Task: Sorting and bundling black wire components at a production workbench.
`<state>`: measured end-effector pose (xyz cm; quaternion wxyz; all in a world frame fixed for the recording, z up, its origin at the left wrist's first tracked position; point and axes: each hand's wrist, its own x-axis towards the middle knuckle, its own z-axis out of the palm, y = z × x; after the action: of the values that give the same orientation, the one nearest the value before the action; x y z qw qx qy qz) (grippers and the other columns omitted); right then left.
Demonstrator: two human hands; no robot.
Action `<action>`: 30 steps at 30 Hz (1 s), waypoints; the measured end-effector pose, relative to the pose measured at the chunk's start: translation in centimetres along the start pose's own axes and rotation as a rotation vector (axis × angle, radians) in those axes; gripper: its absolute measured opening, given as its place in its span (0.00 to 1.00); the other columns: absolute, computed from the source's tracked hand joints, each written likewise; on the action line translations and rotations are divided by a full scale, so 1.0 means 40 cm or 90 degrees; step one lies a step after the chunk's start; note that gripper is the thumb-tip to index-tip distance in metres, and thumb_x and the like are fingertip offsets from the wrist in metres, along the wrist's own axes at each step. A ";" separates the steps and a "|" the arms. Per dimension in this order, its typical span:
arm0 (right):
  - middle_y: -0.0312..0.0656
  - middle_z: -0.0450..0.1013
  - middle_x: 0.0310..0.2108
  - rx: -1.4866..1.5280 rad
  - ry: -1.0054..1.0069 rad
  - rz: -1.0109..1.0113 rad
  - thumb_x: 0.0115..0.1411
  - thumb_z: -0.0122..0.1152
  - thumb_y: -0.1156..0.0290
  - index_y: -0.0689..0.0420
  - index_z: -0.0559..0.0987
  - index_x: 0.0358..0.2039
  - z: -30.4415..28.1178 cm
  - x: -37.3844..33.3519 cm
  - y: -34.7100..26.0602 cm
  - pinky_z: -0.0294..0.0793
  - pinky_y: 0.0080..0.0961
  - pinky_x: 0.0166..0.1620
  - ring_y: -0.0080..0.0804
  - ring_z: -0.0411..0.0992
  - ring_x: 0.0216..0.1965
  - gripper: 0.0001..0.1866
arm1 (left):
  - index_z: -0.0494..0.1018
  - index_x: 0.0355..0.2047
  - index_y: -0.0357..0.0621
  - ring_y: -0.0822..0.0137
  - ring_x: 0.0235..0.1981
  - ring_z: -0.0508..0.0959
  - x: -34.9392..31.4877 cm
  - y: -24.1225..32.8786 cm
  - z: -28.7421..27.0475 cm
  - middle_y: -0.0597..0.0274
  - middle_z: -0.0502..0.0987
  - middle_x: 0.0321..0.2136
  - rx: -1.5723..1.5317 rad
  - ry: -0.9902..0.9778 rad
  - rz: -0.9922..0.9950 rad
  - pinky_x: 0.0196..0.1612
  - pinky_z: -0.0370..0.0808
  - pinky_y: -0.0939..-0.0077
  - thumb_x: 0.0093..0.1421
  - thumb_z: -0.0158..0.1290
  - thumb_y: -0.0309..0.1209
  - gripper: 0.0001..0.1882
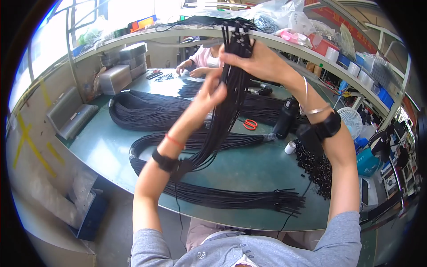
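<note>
A thick bundle of black cables [229,102] is held up in front of me, its cut ends with small light tips standing at the top. My right hand [253,62] is closed round the bundle just below those ends. Beside the bundle, lower and to the left, my left hand [208,95] has its fingers apart, close to the cables; whether they touch is hard to make out. From there the bundle hangs down and loops back onto the green table [249,171]. Another cable bundle [231,196] lies along the near edge, its loose ends to the right.
More coiled black cables [151,109] lie across the table. Red scissors [250,124], a black bottle [285,118], a white spool [290,147] and a heap of small black parts [313,167] are around them. A co-worker's hand [183,66] is at the far side, under a loaded shelf [191,32].
</note>
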<state>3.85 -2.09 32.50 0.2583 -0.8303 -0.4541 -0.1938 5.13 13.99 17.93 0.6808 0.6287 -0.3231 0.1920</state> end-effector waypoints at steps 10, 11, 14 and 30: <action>0.44 0.76 0.24 0.254 0.324 -0.067 0.65 0.55 0.61 0.61 0.76 0.33 -0.153 0.314 -0.118 0.72 0.23 0.22 0.30 0.75 0.21 0.15 | 0.71 0.46 0.36 0.70 0.35 0.71 -0.255 0.038 -0.448 0.62 0.75 0.33 0.389 -0.112 -0.206 0.43 0.69 0.71 0.69 0.39 0.35 0.16; 0.45 0.75 0.23 0.346 0.356 -0.103 0.65 0.55 0.61 0.62 0.76 0.32 -0.156 0.342 -0.149 0.71 0.23 0.20 0.31 0.75 0.19 0.15 | 0.71 0.50 0.40 0.64 0.42 0.73 -0.407 -0.086 -0.627 0.57 0.76 0.39 0.443 -0.095 -0.278 0.50 0.69 0.68 0.65 0.49 0.39 0.18; 0.42 0.78 0.30 0.458 0.137 0.007 0.64 0.57 0.60 0.58 0.78 0.38 -0.073 0.357 -0.037 0.74 0.20 0.28 0.26 0.77 0.26 0.14 | 0.65 0.59 0.47 0.58 0.56 0.69 -0.525 -0.072 -0.734 0.54 0.71 0.52 0.397 -0.075 -0.345 0.59 0.64 0.63 0.57 0.60 0.44 0.32; 0.38 0.70 0.19 0.654 0.039 0.080 0.67 0.50 0.63 0.58 0.73 0.30 -0.188 0.448 -0.066 0.66 0.20 0.15 0.21 0.62 0.12 0.13 | 0.72 0.50 0.42 0.48 0.58 0.65 -0.428 -0.021 -0.551 0.48 0.68 0.52 0.966 -0.247 0.101 0.65 0.56 0.55 0.62 0.50 0.37 0.19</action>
<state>10.14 6.29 49.07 0.6569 -0.6161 -0.4322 0.0457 -2.20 37.94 5.63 -0.0187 0.9192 -0.2605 0.2948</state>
